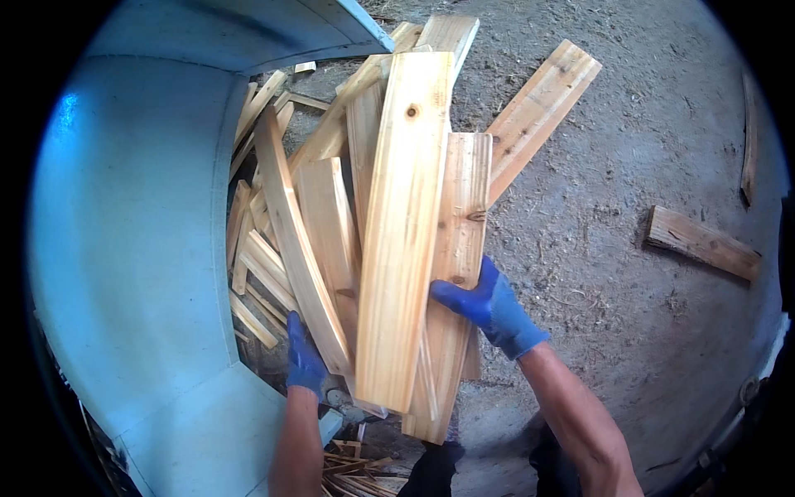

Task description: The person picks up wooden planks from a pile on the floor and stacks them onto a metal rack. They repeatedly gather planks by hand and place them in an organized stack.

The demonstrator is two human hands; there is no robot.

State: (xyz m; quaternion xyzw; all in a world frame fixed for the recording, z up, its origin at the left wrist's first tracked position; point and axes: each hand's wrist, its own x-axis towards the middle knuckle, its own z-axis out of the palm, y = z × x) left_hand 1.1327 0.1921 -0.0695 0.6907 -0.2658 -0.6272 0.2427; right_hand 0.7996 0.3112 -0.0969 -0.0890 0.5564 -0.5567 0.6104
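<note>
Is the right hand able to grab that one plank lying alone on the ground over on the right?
Probably not right now. The right hand is gripping the stack of planks, and the lone plank lies well off to the side across bare ground. Nothing blocks the way, though.

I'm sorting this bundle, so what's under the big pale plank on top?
Under the big pale plank lie several more planks: a knotty one gripped by the right hand, and narrower slats toward the left hand. Their middles are covered.

Blocking at nine o'clock: blue panel (132,248). Crowding twelve o'clock: piled planks (331,215). Lying open at three o'clock: dirt floor (613,331), interrupted only by one loose board (702,243).
</note>
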